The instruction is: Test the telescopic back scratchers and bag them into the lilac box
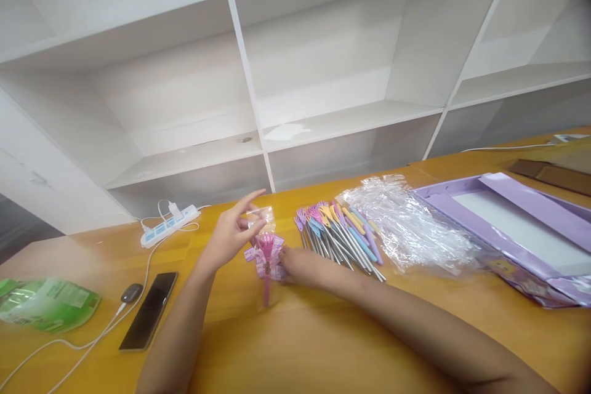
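Note:
A pink back scratcher [266, 258] with a claw-shaped head lies in a clear plastic bag [264, 217] on the table, over several small pink-and-purple printed cards [277, 268]. My left hand [231, 231] is at the bag's upper end, index finger and thumb apart, its other fingers curled. At the cards' right edge, my right hand [302, 266] has its fingers closed together; what is between them is hidden. Just beyond it lies a pile of back scratchers [339, 234] with metal rods and purple, pink, blue and yellow heads and handles.
Right of the pile are a heap of clear plastic bags [410, 228] and a purple box [517, 221]. On the left lie a phone [148, 311], a black mouse [132, 293], a green packet [50, 305] and a power strip [170, 226] with white cables. White shelving [323, 117] stands behind.

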Demonstrator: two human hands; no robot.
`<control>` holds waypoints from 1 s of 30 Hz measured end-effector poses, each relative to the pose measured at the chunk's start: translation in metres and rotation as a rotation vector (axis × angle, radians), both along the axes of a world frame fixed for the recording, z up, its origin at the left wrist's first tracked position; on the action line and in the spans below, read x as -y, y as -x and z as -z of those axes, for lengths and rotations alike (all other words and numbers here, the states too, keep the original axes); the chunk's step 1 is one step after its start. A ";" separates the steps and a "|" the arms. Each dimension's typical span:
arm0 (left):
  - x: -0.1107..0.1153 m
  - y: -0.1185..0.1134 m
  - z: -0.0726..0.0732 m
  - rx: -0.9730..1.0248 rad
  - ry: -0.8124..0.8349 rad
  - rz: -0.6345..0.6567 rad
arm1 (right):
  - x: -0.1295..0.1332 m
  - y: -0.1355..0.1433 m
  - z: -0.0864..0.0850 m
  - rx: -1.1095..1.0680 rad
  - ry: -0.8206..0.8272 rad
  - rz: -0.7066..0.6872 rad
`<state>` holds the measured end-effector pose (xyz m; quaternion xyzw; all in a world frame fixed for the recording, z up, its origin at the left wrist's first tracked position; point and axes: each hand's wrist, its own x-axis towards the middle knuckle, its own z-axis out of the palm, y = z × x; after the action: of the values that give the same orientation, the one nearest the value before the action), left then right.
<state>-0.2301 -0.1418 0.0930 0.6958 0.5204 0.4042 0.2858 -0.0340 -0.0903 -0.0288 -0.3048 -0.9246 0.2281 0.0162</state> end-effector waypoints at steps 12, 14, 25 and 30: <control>0.009 -0.006 0.001 -0.120 -0.163 0.072 | -0.001 -0.014 -0.019 0.065 0.005 -0.023; 0.009 -0.006 0.001 -0.115 -0.149 0.079 | -0.002 -0.018 -0.029 0.074 -0.002 -0.004; 0.010 -0.006 -0.002 0.115 0.049 0.221 | -0.017 -0.070 -0.099 -0.701 -0.401 0.173; 0.006 -0.006 0.001 0.144 0.078 0.161 | -0.004 -0.073 -0.092 -0.634 -0.663 -0.125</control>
<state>-0.2237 -0.1483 0.0923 0.6930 0.4562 0.4081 0.3809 0.0391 -0.0859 0.0631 -0.1422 -0.9136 0.0027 0.3809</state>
